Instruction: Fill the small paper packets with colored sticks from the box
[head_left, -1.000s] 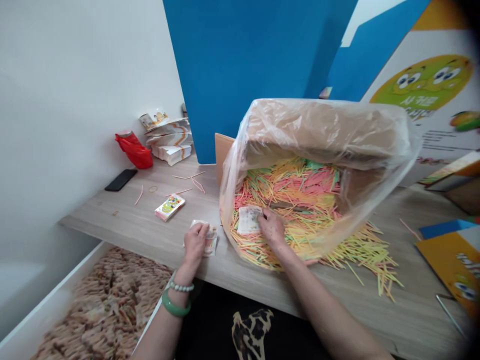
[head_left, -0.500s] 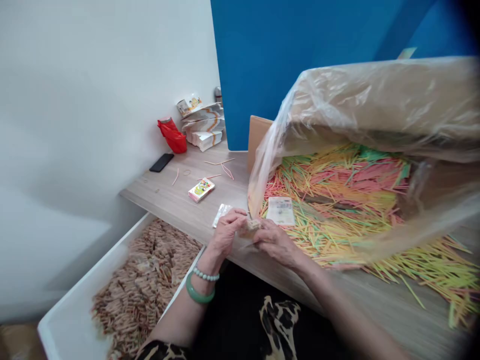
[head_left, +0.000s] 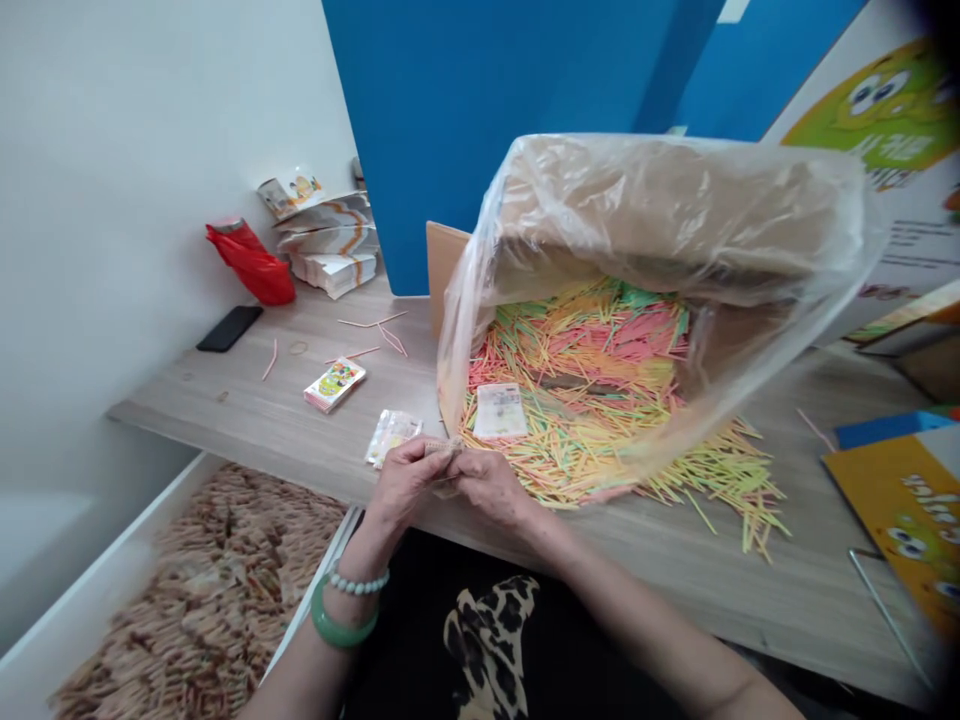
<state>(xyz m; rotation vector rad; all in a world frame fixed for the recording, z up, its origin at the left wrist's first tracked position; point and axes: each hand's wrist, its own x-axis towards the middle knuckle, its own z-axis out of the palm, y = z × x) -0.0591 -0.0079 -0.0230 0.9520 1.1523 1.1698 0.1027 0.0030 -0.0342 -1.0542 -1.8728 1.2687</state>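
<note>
Fingertips of my left hand (head_left: 405,475) and my right hand (head_left: 487,485) meet at the table's front edge, both closed on a small beige packet (head_left: 444,450). Fingers cover most of it, so its contents cannot be made out. Just beyond my left hand lies a clear plastic packet (head_left: 394,434). A pale printed packet (head_left: 500,410) rests on loose coloured sticks (head_left: 585,450) past my right hand. These pink, yellow and green sticks spill from a carton lined with a clear plastic bag (head_left: 517,210). A small printed box (head_left: 335,384) lies farther left.
Below the table at left, a white bin (head_left: 97,585) holds a heap of small brown packets. A black phone (head_left: 229,328), a red bag (head_left: 251,262) and stacked white cartons (head_left: 334,270) stand along the wall. A yellow printed box (head_left: 900,500) is at right.
The view has swung right, bringing printed boxes into sight at the right. Both hands have drawn closer together around the small packet, which is now more covered.
</note>
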